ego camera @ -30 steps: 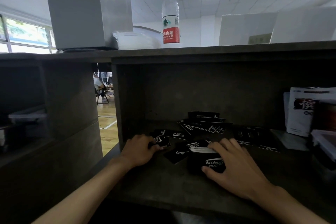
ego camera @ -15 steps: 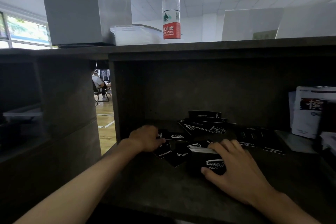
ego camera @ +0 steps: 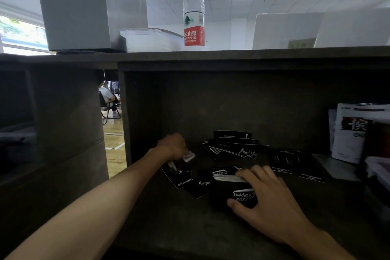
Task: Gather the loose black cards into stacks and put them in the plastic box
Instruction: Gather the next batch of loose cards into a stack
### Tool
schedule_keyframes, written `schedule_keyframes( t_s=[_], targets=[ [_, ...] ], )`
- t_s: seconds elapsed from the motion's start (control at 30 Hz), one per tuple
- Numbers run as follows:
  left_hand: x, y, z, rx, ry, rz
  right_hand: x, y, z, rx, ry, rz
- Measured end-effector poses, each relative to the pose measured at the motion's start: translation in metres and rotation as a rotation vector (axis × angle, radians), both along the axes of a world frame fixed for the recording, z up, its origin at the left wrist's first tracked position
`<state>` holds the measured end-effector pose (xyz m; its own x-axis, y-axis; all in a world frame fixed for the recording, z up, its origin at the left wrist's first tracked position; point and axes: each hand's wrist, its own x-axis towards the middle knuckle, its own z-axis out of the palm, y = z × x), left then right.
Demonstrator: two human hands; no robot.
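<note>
Our right hand [ego camera: 266, 194] gripped a card stack [ego camera: 232, 191] at lower center; our left hand [ego camera: 173, 146] pinched loose cards [ego camera: 179, 167] left of it.

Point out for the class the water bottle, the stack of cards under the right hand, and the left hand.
water bottle [ego camera: 194, 35]: head view, on its red label.
stack of cards [ego camera: 229, 179]: head view, on the white card edges.
left hand [ego camera: 172, 145]: head view, on the back of the hand.

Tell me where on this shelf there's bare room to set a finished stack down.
Bare shelf runs along the front edge, between the two forearms, below the stack under the right hand. The middle is crowded: loose cards spread from the left hand rightward.
</note>
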<state>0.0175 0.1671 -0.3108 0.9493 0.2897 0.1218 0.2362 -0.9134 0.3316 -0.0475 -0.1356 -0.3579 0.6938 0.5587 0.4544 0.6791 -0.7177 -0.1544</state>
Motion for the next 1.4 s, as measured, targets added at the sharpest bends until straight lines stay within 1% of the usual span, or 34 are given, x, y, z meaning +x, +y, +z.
schedule_keyframes(
  t_s=[0.07,0.1,0.13,0.17,0.2,0.23,0.27,0.37,0.53,0.6,0.63,0.67,0.73,0.8,0.87,0.97,1.0,1.07,1.1,1.13,1.23,1.3,1.4],
  targets=[
    [-0.018,0.002,0.006,-0.159,-0.311,0.058,-0.001,0.0,0.0,0.004,-0.001,-0.003],
    [-0.028,0.0,0.009,-0.28,-0.458,0.049,-0.001,0.0,0.0,0.007,0.001,-0.005],
    [-0.041,-0.007,0.013,-0.425,-0.57,0.0,-0.001,0.0,0.0,0.009,0.002,-0.006],
    [-0.054,-0.015,0.014,-0.566,-0.626,-0.084,-0.002,0.0,0.0,0.009,0.004,-0.007],
    [-0.065,-0.027,0.013,-0.698,-0.639,-0.18,-0.003,0.0,0.001,0.008,0.004,-0.007],
    [-0.075,-0.041,0.009,-0.788,-0.618,-0.247,-0.006,0.0,0.003,0.013,0.003,-0.009],
    [-0.083,-0.056,0.004,-0.832,-0.574,-0.277,-0.008,0.0,0.004,0.024,0.007,-0.015],
    [-0.092,-0.088,-0.018,-0.821,-0.529,-0.249,-0.011,-0.001,0.006,0.071,0.021,-0.064],
    [-0.099,-0.107,-0.029,-1.01,-0.632,-0.154,-0.008,-0.005,0.001,0.074,0.025,-0.111],
    [-0.102,-0.112,-0.033,-1.05,-0.614,-0.14,-0.007,-0.007,0.002,0.066,0.03,-0.119],
    [-0.104,-0.114,-0.037,-1.004,-0.572,-0.166,-0.007,-0.007,0.002,0.058,0.027,-0.12],
    [-0.107,-0.115,-0.041,-0.883,-0.523,-0.192,-0.007,-0.007,0.002,0.049,0.022,-0.117],
    [-0.106,-0.113,-0.047,-0.525,-0.45,-0.242,-0.007,-0.008,0.001,0.017,0.013,-0.112],
    [-0.102,-0.112,-0.049,-0.242,-0.429,-0.27,-0.006,-0.009,0.001,-0.011,0.006,-0.127],
    [-0.097,-0.109,-0.049,-0.108,-0.403,-0.291,-0.004,-0.011,0.002,-0.036,0.001,-0.142],
    [-0.087,-0.101,-0.04,-0.009,-0.332,-0.234,-0.004,-0.015,0.005,-0.075,0.007,-0.128],
    [-0.082,-0.097,-0.036,0.058,-0.287,-0.184,-0.005,-0.017,0.006,-0.079,0.012,-0.116],
    [-0.071,-0.091,-0.029,0.197,-0.11,-0.102,-0.006,-0.019,0.007,-0.073,0.018,-0.09],
    [-0.068,-0.09,-0.027,0.202,-0.032,-0.087,-0.007,-0.02,0.007,-0.073,0.015,-0.08],
    [-0.065,-0.09,-0.027,0.178,-0.003,-0.088,-0.008,-0.021,0.007,-0.073,0.007,-0.073],
    [-0.059,-0.087,-0.036,0.095,-0.083,-0.106,-0.007,-0.021,0.005,-0.055,-0.002,-0.062],
    [-0.058,-0.083,-0.044,0.051,-0.102,-0.071,-0.006,-0.02,0.004,-0.038,-0.002,-0.059],
    [-0.057,-0.075,-0.049,0.069,-0.087,-0.034,-0.006,-0.02,0.003,-0.03,0.006,-0.057]
  ],
)
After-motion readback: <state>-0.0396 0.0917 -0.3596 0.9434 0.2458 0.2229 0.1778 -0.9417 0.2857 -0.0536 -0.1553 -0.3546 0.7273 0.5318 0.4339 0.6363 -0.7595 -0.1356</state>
